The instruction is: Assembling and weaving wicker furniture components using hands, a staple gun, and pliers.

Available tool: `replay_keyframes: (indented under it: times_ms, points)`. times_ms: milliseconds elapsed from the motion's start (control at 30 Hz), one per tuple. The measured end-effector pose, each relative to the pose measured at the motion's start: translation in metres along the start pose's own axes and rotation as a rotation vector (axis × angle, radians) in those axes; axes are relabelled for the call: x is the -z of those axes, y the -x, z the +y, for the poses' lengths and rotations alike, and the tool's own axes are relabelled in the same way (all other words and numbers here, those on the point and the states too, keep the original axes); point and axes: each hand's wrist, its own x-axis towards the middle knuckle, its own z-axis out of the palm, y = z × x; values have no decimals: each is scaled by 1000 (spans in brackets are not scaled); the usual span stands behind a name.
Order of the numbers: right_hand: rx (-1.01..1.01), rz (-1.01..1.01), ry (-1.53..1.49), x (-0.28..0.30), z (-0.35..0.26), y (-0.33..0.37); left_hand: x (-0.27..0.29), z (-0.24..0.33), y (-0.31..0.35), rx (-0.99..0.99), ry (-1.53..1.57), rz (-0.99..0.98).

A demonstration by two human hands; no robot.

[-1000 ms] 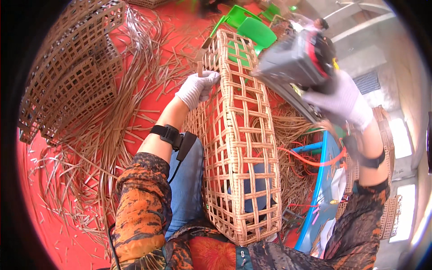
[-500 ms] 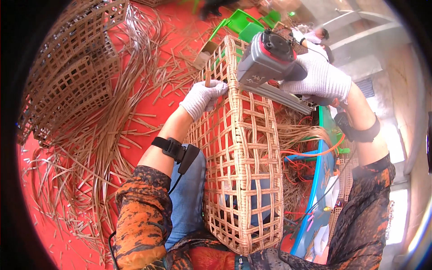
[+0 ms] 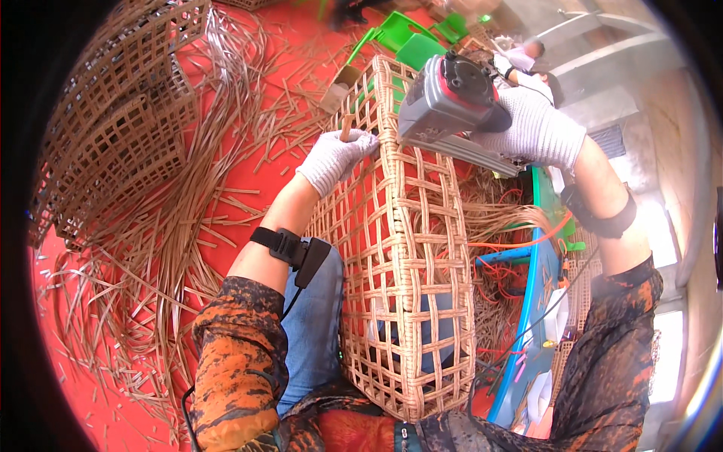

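Note:
A tall open-weave wicker basket frame (image 3: 407,301) stands between my legs, its corner ridge toward me. At its left side, near the far end, my gloved left hand (image 3: 334,161) is closed on the wicker. A short light-brown strip (image 3: 346,128) sticks up by its fingers. My gloved right hand (image 3: 536,129) grips a grey and black staple gun (image 3: 446,98). The gun's nose rests on or just over the corner ridge, close to my left fingertips. Its trigger is hidden behind the hand and body of the gun.
Woven panels (image 3: 120,143) stand at the far left. Loose strips (image 3: 188,181) litter the red floor. Green plastic chairs (image 3: 403,38) are at the far end. On the right are a blue-edged bin (image 3: 527,301) and an orange hose (image 3: 520,242). Another person (image 3: 527,64) sits farther back.
Both hands and the staple gun stay nearly in place. The view and the basket's far end have shifted very slightly.

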Motion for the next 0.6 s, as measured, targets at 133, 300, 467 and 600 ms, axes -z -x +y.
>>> replay_keyframes:
  times_ms: [133,300,467,600]
  points:
    - [-50,2,-90,-10,9,3,3,-2,0,-7,13,-16]
    - [-177,5,-188,-14,6,14,-2,4,2,-5,-40,-3]
    - [-253,-11,-229,-22,5,15,-2,1,3,1,-7,8]
    - [-376,-94,-377,-24,4,19,-2,0,2,1,32,-39]
